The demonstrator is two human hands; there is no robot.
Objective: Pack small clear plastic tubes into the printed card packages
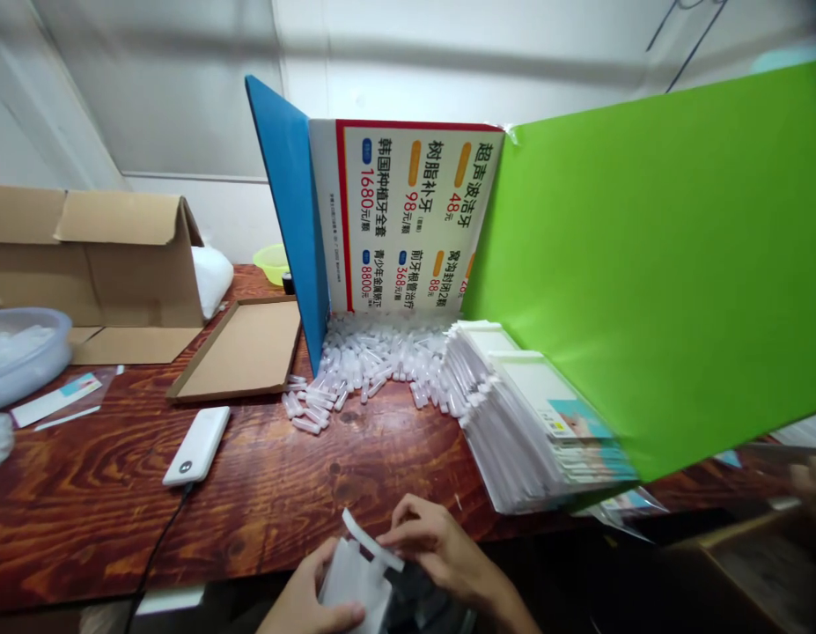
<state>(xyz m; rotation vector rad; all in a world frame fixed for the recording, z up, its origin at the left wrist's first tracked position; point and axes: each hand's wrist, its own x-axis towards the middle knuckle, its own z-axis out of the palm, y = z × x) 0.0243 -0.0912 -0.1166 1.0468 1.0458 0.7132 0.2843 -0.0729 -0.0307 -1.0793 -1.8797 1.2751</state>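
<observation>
White plastic, a small pouch, is held at six o'clock, just off the near edge of the wooden table. The pouch is gripped from the left by the left hand, with the thumb laid across its lower face and the fingers closed on it. Its loose flap, a narrow strip standing up at the top, is pinched by the right hand, whose fingertips are drawn narrowly together on it.

The flap would seem best handled with the pouch body supported flat and steady and the strip pinched near its end, so that it is neither creased nor set crooked.

At twelve o'clock a heap of small clear vials is banked against a printed sign. At two o'clock a stack of pouches is leaned beside a green board.
</observation>
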